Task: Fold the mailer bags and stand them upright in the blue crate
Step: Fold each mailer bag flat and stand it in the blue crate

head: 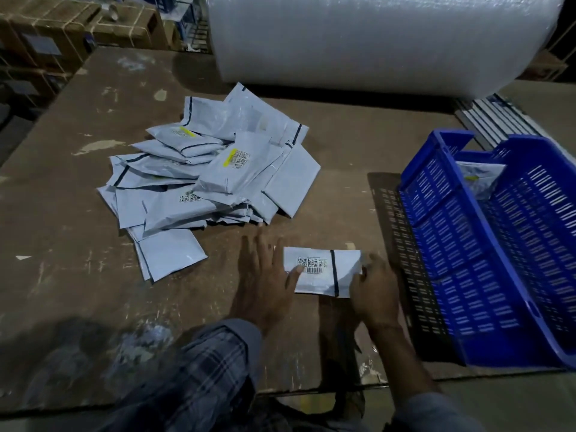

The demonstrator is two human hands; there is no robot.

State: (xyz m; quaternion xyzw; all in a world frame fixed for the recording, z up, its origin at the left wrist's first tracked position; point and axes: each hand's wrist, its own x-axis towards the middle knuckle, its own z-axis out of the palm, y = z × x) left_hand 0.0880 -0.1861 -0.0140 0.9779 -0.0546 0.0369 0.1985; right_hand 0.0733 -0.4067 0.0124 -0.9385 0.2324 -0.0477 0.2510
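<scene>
Hands: left (265,282) flat, right (372,294) fingers pinching one mailer bag (324,271); one bag (478,179) in blue crate (467,244).

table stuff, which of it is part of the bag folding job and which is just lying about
Part of the job:
- mailer bag under both hands
- left hand, right hand
- pile of mailer bags
- blue crate, one bag inside

Just lying about:
- bubble wrap roll
- cardboard boxes
- metal rails
</scene>
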